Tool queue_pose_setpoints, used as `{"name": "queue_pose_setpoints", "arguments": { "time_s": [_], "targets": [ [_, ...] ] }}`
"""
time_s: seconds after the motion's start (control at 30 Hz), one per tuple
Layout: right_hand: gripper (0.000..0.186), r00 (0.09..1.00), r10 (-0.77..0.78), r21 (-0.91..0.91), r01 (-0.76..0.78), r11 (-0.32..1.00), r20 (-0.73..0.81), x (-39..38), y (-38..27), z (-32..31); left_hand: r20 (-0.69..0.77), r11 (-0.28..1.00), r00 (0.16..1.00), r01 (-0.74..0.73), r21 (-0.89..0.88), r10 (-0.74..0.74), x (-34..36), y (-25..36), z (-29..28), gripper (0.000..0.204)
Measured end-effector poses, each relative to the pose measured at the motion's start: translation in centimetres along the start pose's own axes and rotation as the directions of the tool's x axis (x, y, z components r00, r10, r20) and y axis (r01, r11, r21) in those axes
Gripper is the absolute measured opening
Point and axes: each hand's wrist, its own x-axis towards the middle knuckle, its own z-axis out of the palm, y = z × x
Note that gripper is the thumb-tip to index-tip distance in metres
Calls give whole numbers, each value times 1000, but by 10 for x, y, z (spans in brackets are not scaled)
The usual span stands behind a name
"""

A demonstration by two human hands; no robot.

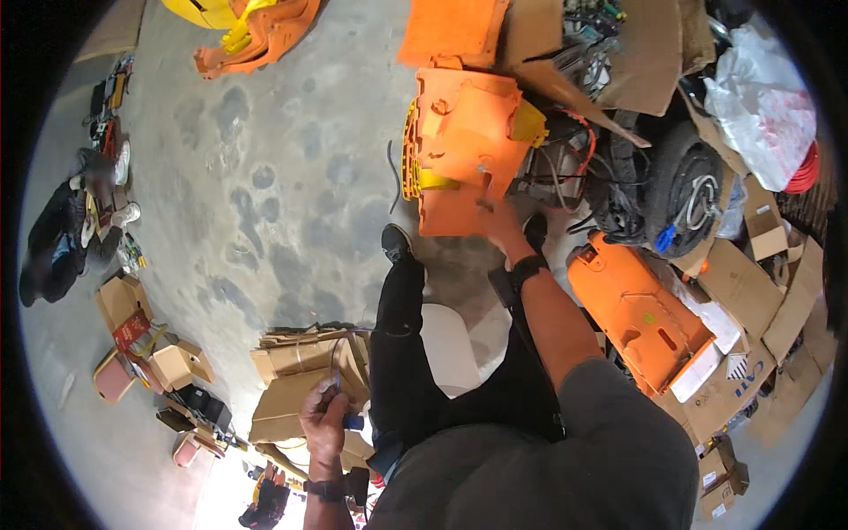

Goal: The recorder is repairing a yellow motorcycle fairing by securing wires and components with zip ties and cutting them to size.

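Observation:
My left hand (323,419), low and left of my legs, is closed around a screwdriver. Its blue handle (353,423) sticks out beside the fingers, and the thin shaft (336,364) points upward. Ahead of my feet stands a large orange plastic housing (464,110) with yellow parts at its sides. My right hand (503,228) reaches to the lower right of this housing, with the fingers drawn together against its surface. Whatever the fingertips pinch is too small and blurred to name.
Flattened cardboard (291,402) is stacked by my left knee. Another orange shell (640,314) lies at my right, near a black tyre (685,181) and cables. An open carton (649,62) of metal parts is far right. At far left, a person (66,230) is low beside tools.

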Motion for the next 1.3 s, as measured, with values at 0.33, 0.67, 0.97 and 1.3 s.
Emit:
{"name": "queue_pose_setpoints", "arguments": {
  "time_s": [0.33, 0.67, 0.97, 1.3],
  "targets": [
    [16, 700, -643, 84, 654, 752, 311, -284, -196, -129, 226, 950, 925, -311, -10, 305, -50, 87, 82, 51],
    [17, 190, -907, -195, 973, 122, 377, -386, -240, -209, -44, 386, 385, -923, 0, 922, -122, 161, 156, 29],
    [15, 163, -929, -277, 958, 69, 333, -415, -241, -228, -1, 222, 222, -974, 42, 975, -163, 176, 159, 12],
    [12, 423, -839, -236, 903, 359, 342, -428, -243, -239, 158, 497, 472, -831, -251, 868, -167, 185, 131, 21]
  ]
}}
